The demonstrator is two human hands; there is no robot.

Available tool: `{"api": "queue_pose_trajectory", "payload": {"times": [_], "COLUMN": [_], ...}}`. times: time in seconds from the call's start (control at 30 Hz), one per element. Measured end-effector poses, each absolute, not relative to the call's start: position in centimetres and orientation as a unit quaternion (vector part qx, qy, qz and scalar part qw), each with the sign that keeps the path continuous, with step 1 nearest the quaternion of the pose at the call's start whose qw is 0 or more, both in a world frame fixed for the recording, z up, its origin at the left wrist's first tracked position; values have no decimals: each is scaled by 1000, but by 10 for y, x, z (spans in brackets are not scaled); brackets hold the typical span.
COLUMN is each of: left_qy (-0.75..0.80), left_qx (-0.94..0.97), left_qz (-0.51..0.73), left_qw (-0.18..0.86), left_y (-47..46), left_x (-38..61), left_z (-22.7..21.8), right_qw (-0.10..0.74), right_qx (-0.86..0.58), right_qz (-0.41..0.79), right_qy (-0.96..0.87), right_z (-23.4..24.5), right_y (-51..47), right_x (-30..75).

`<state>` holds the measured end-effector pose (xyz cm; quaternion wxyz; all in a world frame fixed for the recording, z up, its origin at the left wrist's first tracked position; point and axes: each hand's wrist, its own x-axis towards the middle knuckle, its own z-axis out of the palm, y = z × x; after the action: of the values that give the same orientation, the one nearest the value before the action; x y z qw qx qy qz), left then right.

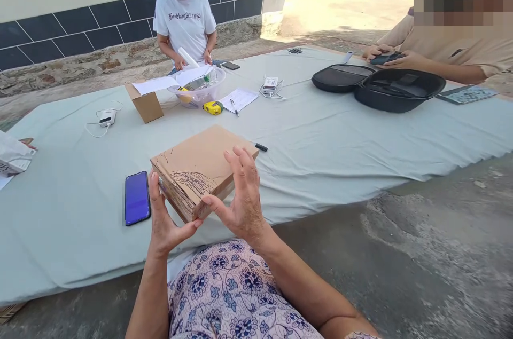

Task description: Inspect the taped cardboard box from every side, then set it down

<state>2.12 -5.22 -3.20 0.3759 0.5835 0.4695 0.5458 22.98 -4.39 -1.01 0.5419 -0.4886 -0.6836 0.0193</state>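
Observation:
A brown cardboard box [208, 155] is tilted at the table's near edge, dark scribbled lines covering its near left corner and side. My left hand [166, 221] grips the box at its near left side, the thumb by the lower corner. On the right, my right hand [244, 195] holds the box with fingers over the top edge and thumb at the near corner. Just beyond the box's right corner lies a black marker [261, 147]. A phone [137, 198] with a blue screen rests left of my left hand.
Farther back are a small open carton [146, 107], a clear plastic bowl [198, 96] with papers, a yellow tape measure [212, 108], and white power banks [107, 118] with cables. An open black case [401, 96] lies at right. Two people [184, 24] sit across the table.

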Motion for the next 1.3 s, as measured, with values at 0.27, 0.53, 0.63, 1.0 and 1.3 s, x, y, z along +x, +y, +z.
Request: {"api": "queue_pose_trajectory", "payload": {"times": [0.27,0.53,0.63,1.0,1.3], "left_qy": [381,399,403,425,418], "left_qx": [637,483,447,319,268], "left_qz": [570,621,620,650,605], "left_qw": [352,471,504,543,622], "left_y": [-50,-44,-42,-38,-40], "left_x": [15,11,13,14,4], "left_z": [-30,-32,-31,-21,-20], "right_qw": [597,620,611,596,550], "right_qx": [-539,-470,-477,-406,-364], "right_qz": [141,380,393,431,405], "right_qy": [-577,-499,-495,-543,-634], "right_z": [-14,-9,-8,-12,-15], "right_y": [-27,-24,-24,-27,-27], "right_x": [273,281,282,282,288]}}
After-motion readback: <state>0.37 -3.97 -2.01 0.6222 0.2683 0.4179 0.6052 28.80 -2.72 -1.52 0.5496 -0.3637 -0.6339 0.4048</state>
